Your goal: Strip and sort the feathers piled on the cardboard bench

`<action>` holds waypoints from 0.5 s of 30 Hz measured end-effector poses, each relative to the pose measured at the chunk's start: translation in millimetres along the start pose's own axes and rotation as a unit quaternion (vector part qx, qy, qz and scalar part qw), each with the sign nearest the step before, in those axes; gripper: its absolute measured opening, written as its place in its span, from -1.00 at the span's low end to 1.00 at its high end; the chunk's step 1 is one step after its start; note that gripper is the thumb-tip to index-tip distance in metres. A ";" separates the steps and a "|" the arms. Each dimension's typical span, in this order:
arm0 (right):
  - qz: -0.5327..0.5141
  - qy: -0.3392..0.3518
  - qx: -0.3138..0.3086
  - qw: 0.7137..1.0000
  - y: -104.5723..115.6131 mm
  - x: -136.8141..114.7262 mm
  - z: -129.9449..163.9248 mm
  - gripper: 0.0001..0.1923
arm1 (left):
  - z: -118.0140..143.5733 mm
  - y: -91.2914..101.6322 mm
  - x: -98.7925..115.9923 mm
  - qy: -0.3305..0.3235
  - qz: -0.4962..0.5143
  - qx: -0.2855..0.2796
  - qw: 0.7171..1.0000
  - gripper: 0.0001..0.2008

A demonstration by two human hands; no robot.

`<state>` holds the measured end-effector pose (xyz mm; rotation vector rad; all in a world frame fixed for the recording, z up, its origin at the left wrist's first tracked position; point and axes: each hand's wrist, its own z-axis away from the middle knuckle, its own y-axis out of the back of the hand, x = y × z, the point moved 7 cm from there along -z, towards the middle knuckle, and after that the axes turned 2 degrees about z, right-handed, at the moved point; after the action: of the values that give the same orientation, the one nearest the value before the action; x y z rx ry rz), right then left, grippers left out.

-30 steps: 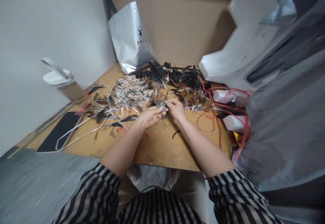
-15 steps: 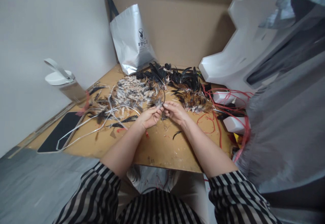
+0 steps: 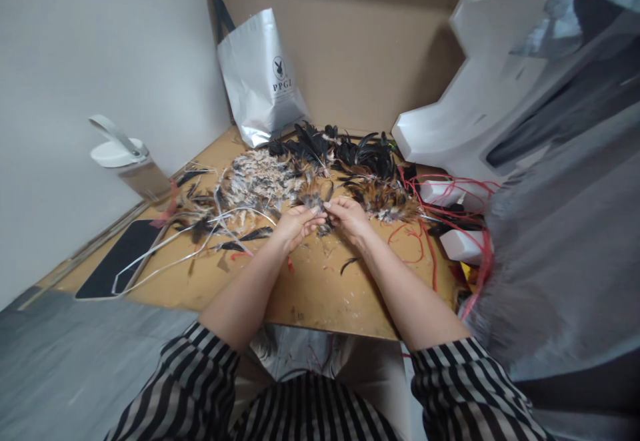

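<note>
Above the middle of the table, my left hand [image 3: 299, 225] and my right hand [image 3: 349, 217] meet with their fingertips almost touching. Both are closed in a pinch. A small dark feather [image 3: 329, 192] stands up from between the fingertips; its lower end is hidden by them. Just behind my hands lies a tuft of brown-grey feathers [image 3: 311, 191]. Farther back are a pale, fluffy feather heap [image 3: 263, 177] on the left, long black feathers [image 3: 365, 153] at the rear, and a brown feather bunch [image 3: 385, 195] on the right.
A silver bag [image 3: 257, 84] leans at the back. On the left stand a lidded cup [image 3: 143, 174] and a dark phone [image 3: 117, 261], crossed by white straps [image 3: 155, 247]. Red strings [image 3: 433, 247] tangle around white blocks [image 3: 460, 244] on the right, beside grey cloth [image 3: 565, 261].
The dark feather at my fingertips shows shorter and broader than before, when it was a long thin curve. My hands have shifted only slightly.
</note>
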<state>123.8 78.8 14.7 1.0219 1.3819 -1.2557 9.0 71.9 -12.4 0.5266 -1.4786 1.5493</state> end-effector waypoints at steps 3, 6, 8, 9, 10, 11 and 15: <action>0.021 0.010 0.012 1.000 -1.0 1.5 0.6 -0.71 | 1.9 -3.6 -0.2 0.000 -0.005 -0.011 1.000 -0.91; 0.029 0.021 0.024 0.999 -1.1 1.5 1.0 -0.72 | 3.0 -5.2 0.3 -0.004 -0.009 -0.013 1.000 -0.92; 0.027 0.027 0.028 0.999 -1.3 0.5 1.3 -0.72 | 3.5 -6.2 0.4 -0.006 -0.015 -0.013 1.000 -0.93; 0.026 0.029 0.029 0.999 -1.6 -0.1 1.6 -0.73 | 3.9 -6.6 0.4 -0.006 -0.019 -0.012 1.000 -0.93; 0.025 0.031 0.028 0.999 -2.0 -0.5 1.8 -0.73 | 4.2 -7.0 0.5 -0.008 -0.023 -0.011 1.000 -0.93; 0.024 0.030 0.026 0.999 -2.5 -0.6 2.0 -0.73 | 4.5 -7.4 0.8 -0.010 -0.029 -0.009 0.999 -0.93; 0.024 0.029 0.026 0.999 -2.5 1.3 1.7 -0.74 | 3.6 -6.5 2.5 -0.026 -0.066 0.007 0.997 -0.91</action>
<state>121.4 76.8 13.9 1.1289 1.3663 -1.2399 12.1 68.4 -6.1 0.6636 -1.4434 1.4544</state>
